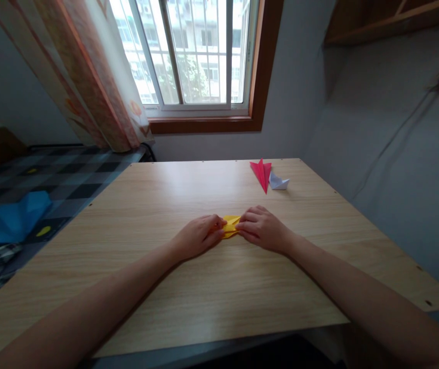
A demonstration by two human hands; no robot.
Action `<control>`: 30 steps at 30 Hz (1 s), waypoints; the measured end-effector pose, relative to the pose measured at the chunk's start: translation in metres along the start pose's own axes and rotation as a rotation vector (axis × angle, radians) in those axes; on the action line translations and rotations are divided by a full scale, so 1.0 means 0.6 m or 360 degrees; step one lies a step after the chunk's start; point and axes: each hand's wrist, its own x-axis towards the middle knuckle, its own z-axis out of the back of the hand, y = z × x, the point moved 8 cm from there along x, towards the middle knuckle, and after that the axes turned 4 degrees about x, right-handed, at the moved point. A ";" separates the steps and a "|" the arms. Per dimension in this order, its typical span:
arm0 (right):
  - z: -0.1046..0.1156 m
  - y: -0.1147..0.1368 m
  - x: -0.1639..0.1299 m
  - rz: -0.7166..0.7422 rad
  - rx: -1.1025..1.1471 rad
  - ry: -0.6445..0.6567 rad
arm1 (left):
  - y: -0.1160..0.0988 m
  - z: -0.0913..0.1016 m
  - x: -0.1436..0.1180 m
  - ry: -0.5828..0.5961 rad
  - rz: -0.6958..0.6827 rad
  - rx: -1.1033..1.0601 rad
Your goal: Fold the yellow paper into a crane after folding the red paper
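Note:
A small folded yellow paper point(231, 226) lies on the wooden table point(204, 297) near its middle. My left hand point(197, 237) presses on the paper's left end with its fingertips. On the right end rests my right hand point(262, 228), fingers curled over the fold. Most of the paper is hidden under both hands; only a narrow strip shows between them.
A folded red paper shape point(261, 173) and a small white folded paper point(279, 182) lie at the table's far right. A bed with a checked cover and a blue pillow point(14, 218) stands to the left. Window and curtain point(100, 77) are behind the table; a wall is on the right.

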 end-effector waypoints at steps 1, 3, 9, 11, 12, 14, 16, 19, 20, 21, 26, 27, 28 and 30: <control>-0.001 0.001 0.001 -0.0001 -0.0006 0.0009 | -0.001 -0.001 0.000 0.0013 -0.0005 0.0023; -0.002 0.003 0.002 -0.0003 -0.0021 0.0024 | -0.003 -0.003 0.001 0.0042 -0.0034 0.0073; -0.004 0.005 0.003 0.0001 -0.0086 0.0006 | -0.014 -0.011 0.006 0.0124 -0.0133 0.0154; -0.003 0.006 0.004 -0.0001 -0.0088 -0.0021 | -0.018 -0.012 0.007 0.0130 -0.0146 0.0203; -0.002 0.006 0.004 -0.0003 -0.0084 -0.0038 | -0.021 -0.012 0.007 0.0124 -0.0155 0.0229; 0.000 0.007 0.005 -0.0007 -0.0073 -0.0065 | -0.026 -0.012 0.006 0.0096 -0.0188 0.0273; 0.000 0.008 0.005 -0.0009 -0.0061 -0.0075 | -0.031 -0.012 0.004 0.0059 -0.0226 0.0302; 0.001 0.008 0.005 -0.0017 -0.0038 -0.0079 | -0.031 -0.012 0.002 0.0010 -0.0253 0.0323; 0.001 0.008 0.005 -0.0020 -0.0029 -0.0080 | -0.030 -0.012 0.002 -0.0002 -0.0259 0.0325; 0.002 0.008 0.005 -0.0025 -0.0021 -0.0082 | -0.030 -0.012 0.001 -0.0010 -0.0270 0.0323; 0.001 0.004 0.004 -0.0038 -0.0016 -0.0061 | -0.030 -0.010 0.001 -0.0049 -0.0320 0.0271; 0.000 0.003 0.003 -0.0038 -0.0021 -0.0053 | -0.030 -0.010 0.001 -0.0053 -0.0321 0.0260; -0.001 0.002 0.003 -0.0039 -0.0024 -0.0049 | -0.030 -0.009 0.001 -0.0055 -0.0319 0.0251; -0.003 0.000 0.003 -0.0048 -0.0033 -0.0047 | -0.029 -0.009 0.001 -0.0053 -0.0307 0.0237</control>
